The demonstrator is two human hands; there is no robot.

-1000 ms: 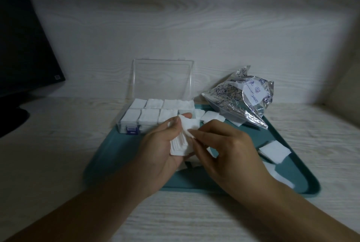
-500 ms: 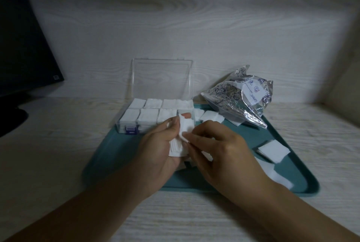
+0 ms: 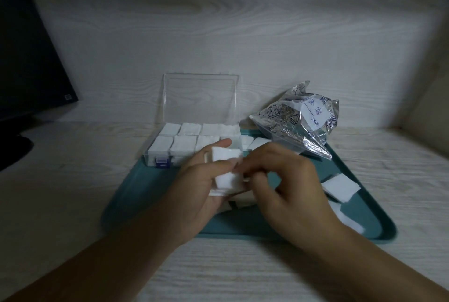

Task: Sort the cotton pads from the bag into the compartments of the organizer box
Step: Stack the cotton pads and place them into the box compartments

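- Centre of the frame, and we find the left hand [image 3: 194,187] wrapped around a small stack of cotton pads [image 3: 227,175]; thumb across the front, fingers curled behind, a firm grasp on the stack
- The right hand [image 3: 289,190] comes in from the lower right; its fingertips [image 3: 243,168] meet the right edge of that stack, curled in and pinching at a pad; exactly how many pads they have we cannot tell
- Both hands hang above the teal tray [image 3: 136,194], which fills the middle of the frame on the pale wood-grain table [image 3: 73,204]
- Just above the hands we see the organizer box [image 3: 192,143] at the tray's upper left corner; its clear lid [image 3: 200,97] stands upright against the wall; every compartment we can see holds white pads, and the lower right one is partly hidden behind the left hand's fingers; a blue latch [image 3: 162,162] shows on the front wall
- Upper right of the tray, the crumpled silvery bag [image 3: 298,122] lies on the rim, well apart from the hands
- We spot loose pads [image 3: 340,187] on the right side of the tray, more near the lower right corner, and a couple between box and bag
- Far left edge, a dark monitor [image 3: 26,58]
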